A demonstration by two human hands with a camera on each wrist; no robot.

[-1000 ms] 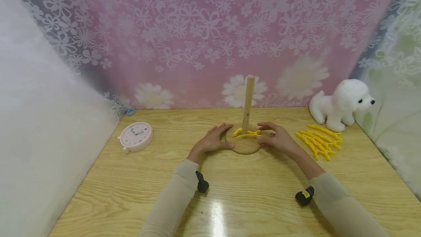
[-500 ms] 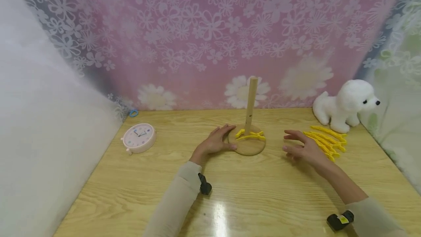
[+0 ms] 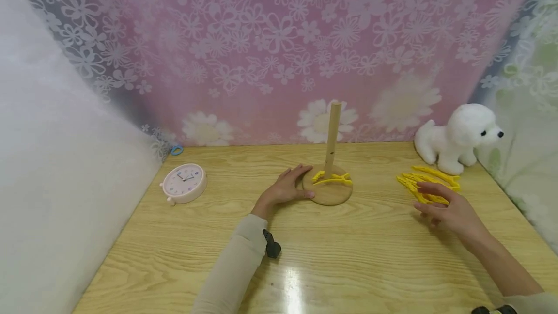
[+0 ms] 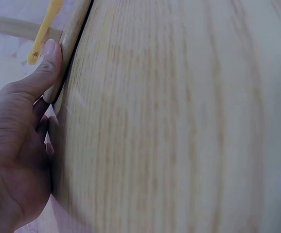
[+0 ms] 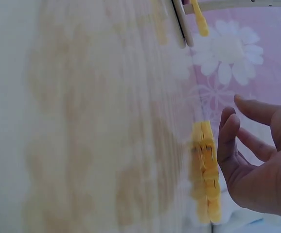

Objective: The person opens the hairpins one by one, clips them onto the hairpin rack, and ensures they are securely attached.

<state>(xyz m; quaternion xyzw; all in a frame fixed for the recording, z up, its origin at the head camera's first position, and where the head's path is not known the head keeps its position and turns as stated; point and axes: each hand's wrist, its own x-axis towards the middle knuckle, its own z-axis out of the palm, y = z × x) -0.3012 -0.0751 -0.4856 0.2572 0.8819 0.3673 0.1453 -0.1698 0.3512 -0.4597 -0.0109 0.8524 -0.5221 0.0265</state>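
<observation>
A wooden stand, with a round base (image 3: 330, 197) and an upright post (image 3: 333, 134), stands at mid-table. My left hand (image 3: 285, 187) holds the base by its left rim; in the left wrist view the thumb (image 4: 48, 63) lies at the rim's top edge. Slim yellow forked pieces (image 3: 335, 181) lie on the base around the post's foot. At the right, several similar yellow pieces (image 3: 411, 183) are laid out in a fan. My right hand (image 3: 449, 210) hovers over their near end, fingers loosely bent and holding nothing. In the right wrist view, yellow pieces (image 5: 208, 170) are close beside its fingers.
A pink alarm clock (image 3: 184, 183) lies face up on the left of the wooden table (image 3: 218, 168). A small blue ring (image 3: 177, 150) is at the back left edge. A white toy dog (image 3: 462, 134) sits at the back right, behind the fanned pieces. Flowered cloth hangs behind.
My right hand has left the stand's base and moved right to the fanned yellow pieces. The yellow pieces around the post stay on the base, and my left hand keeps its hold.
</observation>
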